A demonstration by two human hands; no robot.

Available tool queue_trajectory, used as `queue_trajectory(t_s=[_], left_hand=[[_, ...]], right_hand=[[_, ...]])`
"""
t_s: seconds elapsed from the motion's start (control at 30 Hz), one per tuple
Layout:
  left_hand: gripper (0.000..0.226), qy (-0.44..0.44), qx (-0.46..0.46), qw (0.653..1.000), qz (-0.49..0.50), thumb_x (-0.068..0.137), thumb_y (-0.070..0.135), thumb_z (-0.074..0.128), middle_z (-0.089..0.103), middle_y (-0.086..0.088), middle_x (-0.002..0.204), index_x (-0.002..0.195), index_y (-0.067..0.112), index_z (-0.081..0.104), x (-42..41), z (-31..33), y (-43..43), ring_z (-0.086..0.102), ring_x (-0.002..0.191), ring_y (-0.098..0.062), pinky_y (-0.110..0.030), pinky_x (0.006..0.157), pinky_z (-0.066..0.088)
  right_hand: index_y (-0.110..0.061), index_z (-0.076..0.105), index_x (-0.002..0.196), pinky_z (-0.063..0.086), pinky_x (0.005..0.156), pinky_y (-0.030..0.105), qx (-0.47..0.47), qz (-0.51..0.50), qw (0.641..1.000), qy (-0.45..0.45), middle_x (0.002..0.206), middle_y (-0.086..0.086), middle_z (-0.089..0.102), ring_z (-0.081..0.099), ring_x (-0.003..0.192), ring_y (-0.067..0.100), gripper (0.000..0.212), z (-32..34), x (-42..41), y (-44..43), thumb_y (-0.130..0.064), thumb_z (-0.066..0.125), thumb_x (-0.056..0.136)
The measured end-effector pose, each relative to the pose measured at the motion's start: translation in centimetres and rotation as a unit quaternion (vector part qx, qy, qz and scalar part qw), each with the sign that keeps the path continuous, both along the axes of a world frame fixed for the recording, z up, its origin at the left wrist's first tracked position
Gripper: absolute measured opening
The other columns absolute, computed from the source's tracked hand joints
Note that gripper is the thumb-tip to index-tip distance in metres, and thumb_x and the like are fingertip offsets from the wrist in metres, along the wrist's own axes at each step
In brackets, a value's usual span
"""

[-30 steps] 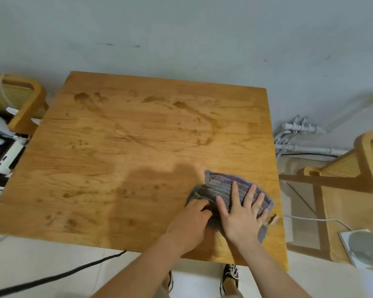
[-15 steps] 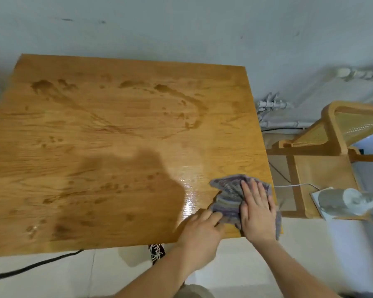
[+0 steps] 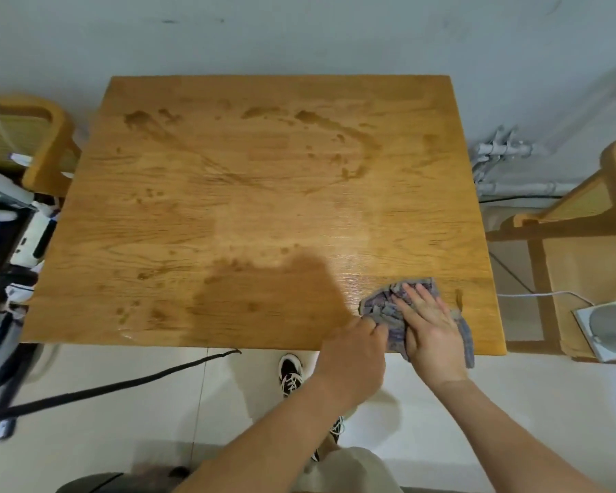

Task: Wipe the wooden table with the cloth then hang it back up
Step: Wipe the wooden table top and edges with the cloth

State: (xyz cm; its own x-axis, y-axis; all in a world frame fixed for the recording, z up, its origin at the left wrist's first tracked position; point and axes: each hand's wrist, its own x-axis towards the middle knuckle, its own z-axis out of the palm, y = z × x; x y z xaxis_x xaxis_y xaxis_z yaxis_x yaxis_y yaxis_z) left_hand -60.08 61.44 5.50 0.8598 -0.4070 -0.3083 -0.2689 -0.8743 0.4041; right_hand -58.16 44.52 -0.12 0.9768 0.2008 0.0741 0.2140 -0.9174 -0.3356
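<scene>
The wooden table (image 3: 264,215) fills the middle of the view, marked with wet streaks and dark stains. A crumpled grey-purple cloth (image 3: 383,304) lies at the near right corner, and part of it hangs over the front edge. My right hand (image 3: 429,325) presses flat on the cloth with fingers spread. My left hand (image 3: 356,346) sits at the table's front edge and pinches the cloth's left side.
A wooden chair (image 3: 47,144) stands at the left and another chair (image 3: 584,222) at the right, with a white device (image 3: 608,329) and cable on it. Pipes (image 3: 502,151) run along the wall. A black strap (image 3: 104,389) crosses the floor. Clutter sits far left.
Both hands with the cloth stayed at the near right corner, the cloth more bunched and partly over the front edge. The view has swung left again, so the left chair shows.
</scene>
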Motion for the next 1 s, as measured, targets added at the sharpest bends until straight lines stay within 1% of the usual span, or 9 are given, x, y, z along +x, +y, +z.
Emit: queue_trajectory(t_s=[0.1,0.17,0.27,0.33,0.4,0.63,0.8,0.93,1.0], left_hand=[[0.028,-0.036,-0.001,0.999,0.012,0.073,0.019,0.060,0.058,-0.002,0.093,0.101,0.016,0.059,-1.2,-0.6,0.0,0.055,0.087,-0.021,-0.032,0.066,0.049],[0.024,-0.061,0.007,0.998,0.035,0.070,0.022,0.063,0.059,0.002,0.087,0.094,0.019,0.060,-1.7,-1.3,1.9,0.056,0.082,-0.018,-0.029,0.062,0.049],[0.012,-0.077,0.012,0.993,0.089,0.078,0.025,0.052,0.059,0.004,0.082,0.084,0.020,0.061,-2.0,-1.3,5.7,0.058,0.079,-0.016,-0.026,0.057,0.047],[0.024,-0.080,0.035,0.988,0.127,0.081,0.030,0.038,0.059,0.005,0.077,0.077,0.021,0.060,-2.2,-1.2,8.1,0.057,0.074,-0.015,-0.024,0.052,0.044],[0.029,-0.076,0.044,0.982,0.169,0.082,0.033,0.034,0.059,0.004,0.077,0.076,0.020,0.059,-2.7,-1.0,10.6,0.057,0.074,-0.016,-0.025,0.050,0.044],[0.028,-0.070,0.052,0.969,0.230,0.079,0.033,0.038,0.060,0.001,0.075,0.075,0.017,0.060,-4.1,-1.2,20.4,0.059,0.072,-0.019,-0.028,0.053,0.047],[0.011,-0.049,0.041,0.958,0.279,0.068,0.026,0.059,0.059,0.002,0.073,0.073,0.016,0.060,-5.0,-1.3,28.1,0.060,0.072,-0.020,-0.026,0.053,0.046],[0.019,0.015,0.048,0.949,0.310,0.081,0.025,0.046,0.058,0.002,0.098,0.093,0.015,0.058,-5.0,-1.0,33.6,0.052,0.098,-0.019,-0.028,0.074,0.042],[0.016,0.011,0.039,0.932,0.360,0.083,0.024,0.045,0.058,0.003,0.101,0.094,0.017,0.055,-5.3,-1.4,36.3,0.051,0.097,-0.018,-0.028,0.073,0.040]], right_hand=[[-0.010,0.067,0.119,0.019,0.114,0.041,0.030,-0.135,0.990,0.014,0.136,0.011,0.057,0.044,0.133,0.028,0.053,0.1,-0.6,3.6,-0.019,0.031,0.082],[-0.011,0.065,0.123,0.017,0.114,0.041,0.027,-0.148,0.988,0.034,0.139,0.011,0.054,0.043,0.135,0.030,0.055,0.1,-1.3,6.5,-0.022,0.029,0.082],[-0.012,0.064,0.124,0.019,0.112,0.045,-0.023,-0.046,0.998,0.045,0.141,0.009,0.053,0.043,0.135,0.030,0.054,-0.1,-2.3,10.4,-0.023,0.031,0.083],[-0.014,0.063,0.126,0.021,0.111,0.046,-0.038,0.006,0.998,0.053,0.142,0.009,0.051,0.043,0.135,0.029,0.052,-0.1,-2.8,13.2,-0.025,0.032,0.086],[-0.015,0.061,0.129,0.021,0.111,0.047,-0.037,0.042,0.997,0.060,0.144,0.008,0.048,0.040,0.136,0.028,0.050,-0.3,-3.2,16.1,-0.025,0.033,0.088],[-0.015,0.057,0.133,0.014,0.114,0.043,-0.036,0.106,0.991,0.066,0.147,0.007,0.044,0.031,0.141,0.024,0.049,-0.5,-3.8,26.1,-0.028,0.036,0.091],[-0.014,0.055,0.134,0.014,0.116,0.041,-0.035,0.170,0.983,0.055,0.148,0.007,0.042,0.033,0.140,0.025,0.046,-0.9,-4.3,33.6,-0.027,0.040,0.092],[-0.014,0.059,0.131,0.015,0.116,0.041,-0.044,0.208,0.976,0.050,0.147,0.007,0.044,0.034,0.140,0.024,0.044,-1.1,-4.2,39.0,-0.027,0.042,0.092],[-0.014,0.061,0.129,0.016,0.115,0.042,-0.052,0.238,0.969,0.050,0.146,0.007,0.046,0.035,0.139,0.023,0.044,-1.0,-4.2,41.9,-0.029,0.041,0.092]])
